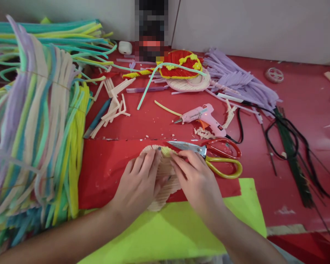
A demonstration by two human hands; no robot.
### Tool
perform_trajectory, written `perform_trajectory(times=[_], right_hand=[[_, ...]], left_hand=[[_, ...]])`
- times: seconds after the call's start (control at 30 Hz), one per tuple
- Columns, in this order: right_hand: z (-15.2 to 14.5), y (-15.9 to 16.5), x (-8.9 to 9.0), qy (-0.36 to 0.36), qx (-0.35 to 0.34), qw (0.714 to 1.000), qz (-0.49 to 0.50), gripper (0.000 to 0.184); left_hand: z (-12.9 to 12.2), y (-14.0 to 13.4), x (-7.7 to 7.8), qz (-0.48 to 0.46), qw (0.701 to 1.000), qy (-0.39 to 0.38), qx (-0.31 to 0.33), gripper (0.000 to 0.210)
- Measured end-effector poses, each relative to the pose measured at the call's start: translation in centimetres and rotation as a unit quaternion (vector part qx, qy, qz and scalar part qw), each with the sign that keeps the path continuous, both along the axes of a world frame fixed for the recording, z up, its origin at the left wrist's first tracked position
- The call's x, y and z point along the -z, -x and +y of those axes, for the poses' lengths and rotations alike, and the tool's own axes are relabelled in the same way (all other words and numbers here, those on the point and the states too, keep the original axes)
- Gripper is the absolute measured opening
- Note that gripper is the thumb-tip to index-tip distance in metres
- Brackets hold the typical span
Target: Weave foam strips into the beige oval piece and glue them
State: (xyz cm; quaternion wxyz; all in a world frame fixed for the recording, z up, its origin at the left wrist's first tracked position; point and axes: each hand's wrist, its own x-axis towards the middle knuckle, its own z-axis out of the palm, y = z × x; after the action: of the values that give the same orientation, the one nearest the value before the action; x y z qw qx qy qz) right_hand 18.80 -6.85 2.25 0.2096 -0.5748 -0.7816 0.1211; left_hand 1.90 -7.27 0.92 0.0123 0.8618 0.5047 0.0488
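Observation:
A flat cream piece (167,178) made of side-by-side pipe cleaners lies between my hands on red and lime-green sheets. Along its top edge runs a short pale yellow twisted strip (167,150). My left hand (139,176) grips the left side of the cream piece, its fingertips beside the strip and thumb lower down. With fingers pinched at the strip's right end, my right hand (197,178) covers part of the panel. Just behind the right hand lie scissors (200,148) with one red and one yellow handle, blades slightly apart.
A pink glue gun (203,116) with a black cord (239,126) lies beyond the scissors. Bundled pipe cleaners (44,110) crowd the left; lilac ones (239,79) lie back right. A red-and-yellow oval piece (181,64), a blue pen (99,117) and green stems (293,165) surround the workspace.

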Motion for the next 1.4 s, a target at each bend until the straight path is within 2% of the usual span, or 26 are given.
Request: perform_trajectory(times=[0.2, 0.93, 1.4], right_hand=[[-0.2, 0.2, -0.2, -0.019, 0.000, 1.000, -0.001, 0.021], [-0.3, 0.5, -0.2, -0.010, -0.024, 0.999, -0.035, 0.021], [-0.4, 0.6, 0.0, -0.005, -0.023, 0.998, -0.050, 0.023]], left_hand=[[0.1, 0.1, 0.1, -0.013, 1.000, 0.008, -0.003, 0.054], [0.4, -0.1, -0.3, 0.001, 1.000, -0.014, -0.009, 0.048], [1.1, 0.3, -0.2, -0.093, 0.993, 0.062, -0.043, 0.041]])
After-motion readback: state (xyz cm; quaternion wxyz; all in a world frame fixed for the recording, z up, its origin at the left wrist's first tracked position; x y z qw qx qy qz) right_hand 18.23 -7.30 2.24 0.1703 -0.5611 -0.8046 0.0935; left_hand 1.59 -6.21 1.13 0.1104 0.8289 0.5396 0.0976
